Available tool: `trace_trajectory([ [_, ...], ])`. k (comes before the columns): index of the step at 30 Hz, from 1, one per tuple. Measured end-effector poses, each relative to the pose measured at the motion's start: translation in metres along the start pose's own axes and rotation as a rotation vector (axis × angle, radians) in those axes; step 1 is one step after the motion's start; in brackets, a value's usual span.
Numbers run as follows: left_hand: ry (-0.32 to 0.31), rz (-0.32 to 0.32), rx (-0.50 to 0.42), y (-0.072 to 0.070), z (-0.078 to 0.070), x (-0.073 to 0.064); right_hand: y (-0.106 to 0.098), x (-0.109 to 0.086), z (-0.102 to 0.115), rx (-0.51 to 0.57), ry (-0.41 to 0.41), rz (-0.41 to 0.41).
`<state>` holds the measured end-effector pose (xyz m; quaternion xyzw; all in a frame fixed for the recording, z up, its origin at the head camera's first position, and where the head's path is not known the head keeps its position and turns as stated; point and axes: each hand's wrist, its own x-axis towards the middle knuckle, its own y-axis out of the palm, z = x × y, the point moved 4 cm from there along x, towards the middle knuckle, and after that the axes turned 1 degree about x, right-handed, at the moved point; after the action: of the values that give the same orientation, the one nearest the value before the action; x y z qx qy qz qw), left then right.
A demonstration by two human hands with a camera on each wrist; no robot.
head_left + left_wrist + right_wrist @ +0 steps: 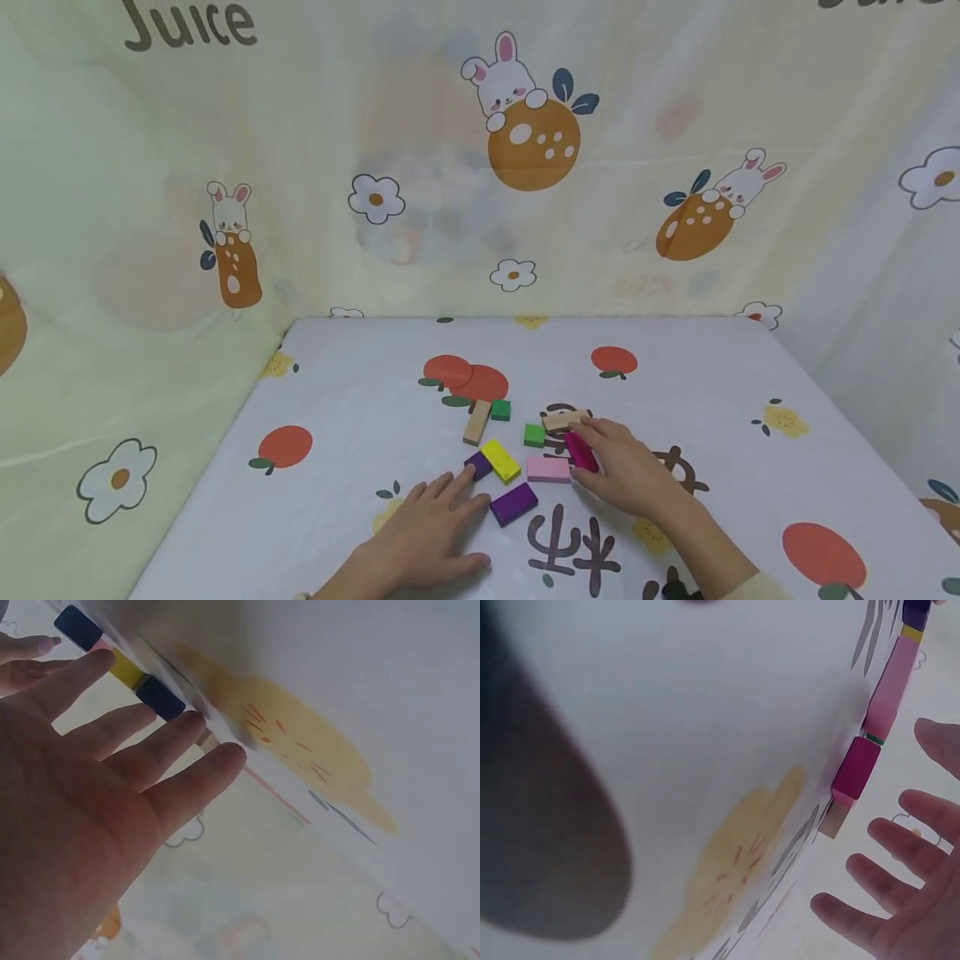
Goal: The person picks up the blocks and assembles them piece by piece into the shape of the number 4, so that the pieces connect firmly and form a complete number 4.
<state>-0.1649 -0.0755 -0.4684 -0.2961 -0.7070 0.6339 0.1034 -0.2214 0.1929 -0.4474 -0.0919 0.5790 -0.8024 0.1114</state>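
Note:
My left hand point(431, 533) is spread over the cloth, palm down, its index fingertip right at a small purple block point(476, 465). Just beyond that hand's fingers lies a longer purple block point(514, 505). A yellow block point(500, 462) sits against the small purple one. With fingers extended, my right hand point(626, 471) hovers beside a magenta block point(581, 452); the right wrist view shows a gap between its fingers and the magenta block point(856, 766). Left of the magenta block is a pink block point(548, 469). Near the right fingertips lies a wooden block point(564, 421).
A light green block point(534, 435) sits left of that wooden block. Farther left are a darker green block point(501, 409) and another wooden block point(477, 422). A white cloth point(360, 375) printed with fruit covers the table, and a patterned curtain point(420, 108) hangs behind it.

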Motion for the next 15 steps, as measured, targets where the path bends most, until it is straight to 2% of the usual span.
trace_trajectory([
  [15,-0.043,0.053,0.016,0.004,-0.002,0.002,0.011,0.004,0.001,0.023,0.006,0.092],
])
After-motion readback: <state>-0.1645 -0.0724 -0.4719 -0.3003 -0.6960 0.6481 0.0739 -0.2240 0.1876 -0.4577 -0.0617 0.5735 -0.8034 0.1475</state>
